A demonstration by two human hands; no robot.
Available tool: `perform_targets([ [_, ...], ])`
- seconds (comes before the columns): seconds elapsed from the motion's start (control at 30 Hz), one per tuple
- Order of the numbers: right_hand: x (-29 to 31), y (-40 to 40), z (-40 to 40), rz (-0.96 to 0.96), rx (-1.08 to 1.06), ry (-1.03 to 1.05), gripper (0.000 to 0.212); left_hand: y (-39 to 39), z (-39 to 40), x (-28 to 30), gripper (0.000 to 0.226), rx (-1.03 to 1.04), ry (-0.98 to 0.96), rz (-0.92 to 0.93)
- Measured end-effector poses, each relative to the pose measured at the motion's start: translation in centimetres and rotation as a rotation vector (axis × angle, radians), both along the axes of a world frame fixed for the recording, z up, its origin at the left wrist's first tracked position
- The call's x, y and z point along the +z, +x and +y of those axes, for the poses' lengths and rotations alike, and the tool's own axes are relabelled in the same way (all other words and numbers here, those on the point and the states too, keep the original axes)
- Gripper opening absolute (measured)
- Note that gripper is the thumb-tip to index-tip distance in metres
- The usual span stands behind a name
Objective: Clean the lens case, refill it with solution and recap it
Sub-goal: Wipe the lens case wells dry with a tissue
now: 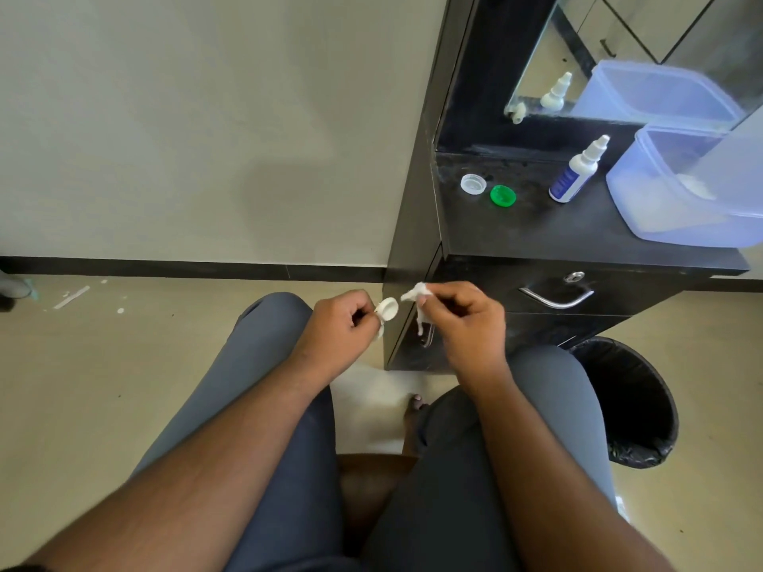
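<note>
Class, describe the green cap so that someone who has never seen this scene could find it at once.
Start at the black cabinet under the mirror, right of the wall. On its top, near the left edge, two small round caps lie side by side, with the solution bottle further right. The green cap is the right-hand one; its neighbour, the clear cap, is colourless.

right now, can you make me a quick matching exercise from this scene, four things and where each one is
Things:
1. lens case
2. cotton wad
3. green cap
4. solution bottle

Places:
A. lying loose on the dark countertop, next to a white cap
B. pinched in the left hand
C. standing beside the plastic tub
D. pinched in the right hand

Pairs: 1-B, 2-D, 3-A, 4-C
</note>
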State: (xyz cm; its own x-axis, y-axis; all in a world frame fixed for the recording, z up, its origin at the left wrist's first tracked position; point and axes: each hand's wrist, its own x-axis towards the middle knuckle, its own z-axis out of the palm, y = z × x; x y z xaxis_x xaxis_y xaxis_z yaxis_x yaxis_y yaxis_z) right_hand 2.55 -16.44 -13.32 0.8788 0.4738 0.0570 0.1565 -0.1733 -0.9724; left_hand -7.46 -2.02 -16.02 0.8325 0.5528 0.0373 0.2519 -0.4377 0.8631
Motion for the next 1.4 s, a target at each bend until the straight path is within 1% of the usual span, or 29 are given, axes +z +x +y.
perform_targets([
  [0.07, -0.4, -0.1, 0.0, -0.323, 0.167, -0.181, 0.017, -0.2, 0.3, 0.1, 0.015, -0.024, -0.004, 0.029],
  [0.13, -0.7, -0.2, 0.4, -0.527, 0.245, -0.288, 0.019, -0.3, 0.2, 0.2, 0.014, -0.076, -0.026, 0.061],
  [0.17, -0.9, -0.4, 0.6, -0.598, 0.282, -0.329, 0.020, -0.4, 0.1, 0.2, 0.014, -0.103, -0.024, 0.082],
  [0.23, -1.1, -0.5, 1.0, -0.653, 0.366, -0.381, 0.019, -0.5, 0.0, 0.2, 0.015, -0.142, -0.026, 0.116],
  [0.3, -1.1, -0.5, 1.1, -0.629, 0.408, -0.400, 0.019, -0.5, 0.0, 0.2, 0.014, -0.165, -0.062, 0.124],
  [0.4, -1.0, -0.5, 1.0, -0.659, 0.396, -0.413, 0.019, -0.5, -0.1, 0.4, 0.013, -0.180, -0.125, 0.101],
  [0.47, -0.9, -0.5, 0.9, -0.669, 0.368, -0.437, 0.018, -0.3, -0.1, 0.3, 0.012, -0.162, -0.124, 0.088],
  [0.57, -1.1, -0.6, 1.0, -0.609, 0.272, -0.412, 0.014, -0.2, -0.1, -0.3, 0.013, -0.119, -0.118, 0.057],
  [0.6, -1.1, -0.8, 1.1, -0.556, 0.225, -0.383, 0.012, -0.1, -0.1, -0.4, 0.013, -0.105, -0.118, 0.043],
  [0.67, -1.0, -1.4, 1.5, -0.376, 0.133, -0.332, 0.009, 0.0, -0.3, -0.4, 0.013, -0.076, -0.095, 0.021],
  [0.73, -0.9, -1.8, 1.8, -0.133, 0.075, -0.330, 0.009, -0.1, -0.5, -0.2, 0.014, -0.060, -0.077, 0.006],
  [0.77, -0.9, -1.8, 1.8, 0.024, 0.061, -0.318, 0.008, -0.2, -0.6, -0.2, 0.014, -0.058, -0.080, -0.003],
  [0.83, -0.7, -1.3, 1.3, 0.449, 0.058, -0.210, 0.005, -0.3, -0.6, -0.1, 0.014, -0.036, -0.099, -0.034],
  [0.87, -0.4, -1.1, 1.0, 0.669, 0.067, -0.144, 0.008, -0.3, -0.5, 0.1, 0.014, -0.002, -0.117, -0.058],
  [0.9, -0.2, -0.8, 0.7, 0.827, 0.079, -0.087, 0.011, -0.2, -0.3, 0.2, 0.014, 0.043, -0.137, -0.090],
  [0.93, -0.1, -0.5, 0.5, 0.902, 0.083, -0.039, 0.012, -0.2, -0.1, 0.4, 0.013, 0.084, -0.152, -0.117],
  [0.97, -0.1, -0.3, 0.2, 0.917, 0.081, 0.005, 0.011, -0.1, 0.0, 0.6, 0.013, 0.120, -0.165, -0.129],
  [1.0, -0.1, -0.1, 0.2, 0.890, 0.077, 0.039, 0.010, -0.1, 0.1, 0.7, 0.013, 0.152, -0.185, -0.127],
  [1.03, 0.0, 0.1, 0.2, 0.819, 0.074, 0.040, 0.009, 0.0, 0.2, 0.8, 0.014, 0.176, -0.227, -0.118],
  [1.13, 0.0, 0.2, 0.4, 0.444, 0.100, -0.120, 0.010, 0.1, 0.5, 0.8, 0.014, 0.197, -0.450, -0.075],
  [1.17, 0.0, 0.1, 0.6, 0.369, 0.113, -0.141, 0.010, 0.2, 0.5, 0.8, 0.014, 0.184, -0.525, -0.063],
  [1.27, 0.1, -0.3, 1.0, 0.298, 0.120, -0.094, 0.011, 0.0, 0.6, 1.0, 0.016, 0.093, -0.670, -0.051],
  [1.4, 0.4, -0.5, 1.1, 0.284, 0.116, -0.058, 0.014, 0.0, 0.9, 1.3, 0.019, -0.018, -0.706, -0.018],
])
